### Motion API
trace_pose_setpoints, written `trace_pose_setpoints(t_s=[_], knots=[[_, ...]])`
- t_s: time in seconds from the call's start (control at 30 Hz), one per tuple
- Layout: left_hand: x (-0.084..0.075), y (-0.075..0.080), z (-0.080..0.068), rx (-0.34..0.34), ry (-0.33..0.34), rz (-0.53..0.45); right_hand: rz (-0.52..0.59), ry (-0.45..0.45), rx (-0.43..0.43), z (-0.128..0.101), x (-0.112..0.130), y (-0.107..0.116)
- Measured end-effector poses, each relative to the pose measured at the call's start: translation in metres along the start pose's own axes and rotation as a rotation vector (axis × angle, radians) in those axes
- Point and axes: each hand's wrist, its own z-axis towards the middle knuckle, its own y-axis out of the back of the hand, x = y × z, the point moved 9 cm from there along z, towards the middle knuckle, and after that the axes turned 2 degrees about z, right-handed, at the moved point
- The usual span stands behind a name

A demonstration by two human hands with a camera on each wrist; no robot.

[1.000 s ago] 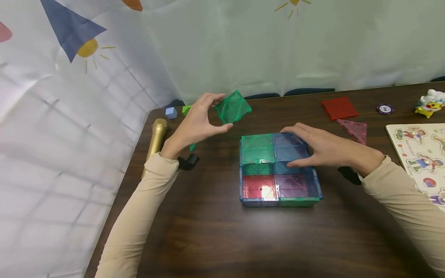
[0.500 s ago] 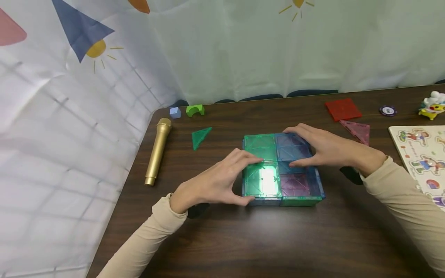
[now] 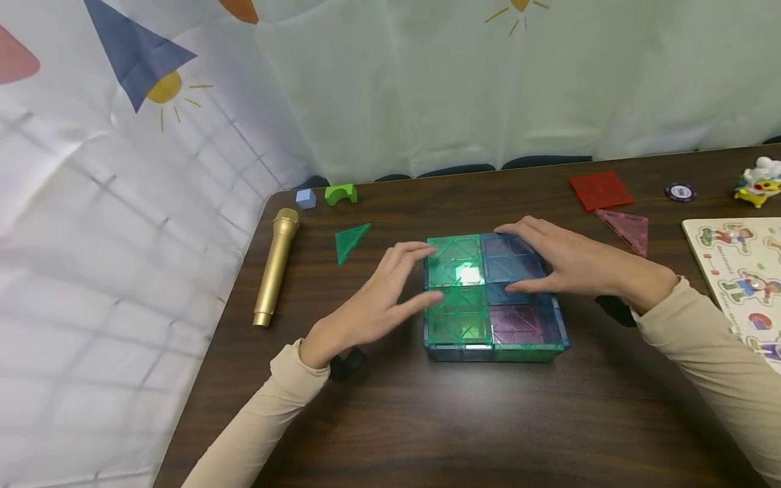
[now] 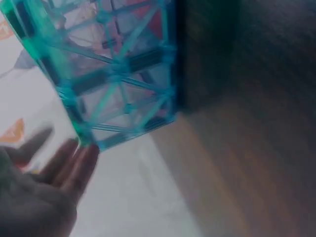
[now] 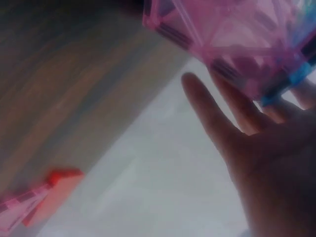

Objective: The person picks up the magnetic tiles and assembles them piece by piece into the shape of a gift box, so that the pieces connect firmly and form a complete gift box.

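No legible writing. Left hand [image 3: 372, 308]: grip slack, fingers straight, just touching tile box [image 3: 493, 298]. Right hand [image 3: 570, 261]: fingers spread flat, resting on the box top.

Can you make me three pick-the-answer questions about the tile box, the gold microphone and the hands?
1. Where is the gold microphone?
A. left of the tile box
B. on top of it
C. by the puzzle

2. How many green tiles top the box?
A. none
B. two
C. four

3. What is the right hand doing?
A. holding the microphone
B. lying on the box's far side
C. waving in the air

Answers: 1 A, it lies near the table's left edge; 2 B, both left squares are green; 3 B, its fingers rest over the blue tile.
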Motion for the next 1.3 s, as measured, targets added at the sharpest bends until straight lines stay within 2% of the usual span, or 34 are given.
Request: trace_pose_setpoints(t_s=[0.13,0.27,0.37,0.47,0.53,0.63,0.77,0.87,1.0,1.2,1.3], knots=[[0.024,0.0,0.008,-0.094,0.098,-0.152,-0.029,0.014,-0.01,-0.001,0.003,0.001],[0.037,-0.01,0.017,-0.109,0.184,-0.225,0.027,-0.024,-0.007,-0.003,-0.001,0.004],[0.043,-0.017,0.023,-0.123,0.22,-0.262,0.091,-0.058,-0.055,-0.006,-0.013,0.02],[0.046,-0.02,0.027,-0.156,0.234,-0.296,0.066,-0.118,-0.15,-0.009,-0.037,0.048],[0.05,-0.022,0.027,-0.173,0.254,-0.317,0.008,-0.203,-0.195,-0.009,-0.062,0.066],[0.056,-0.025,0.026,-0.179,0.305,-0.344,-0.077,-0.36,-0.192,-0.012,-0.103,0.079],[0.064,-0.03,0.024,-0.161,0.372,-0.367,-0.103,-0.52,-0.148,-0.017,-0.147,0.079],[0.064,-0.032,0.025,-0.148,0.378,-0.383,-0.078,-0.588,-0.148,-0.021,-0.164,0.075],[0.063,-0.032,0.026,-0.138,0.373,-0.388,-0.082,-0.654,-0.184,-0.024,-0.175,0.072],[0.064,-0.03,0.026,-0.136,0.387,-0.379,-0.125,-0.655,-0.271,-0.021,-0.176,0.078],[0.065,-0.029,0.025,-0.139,0.39,-0.376,-0.073,-0.657,-0.29,-0.021,-0.176,0.079]])
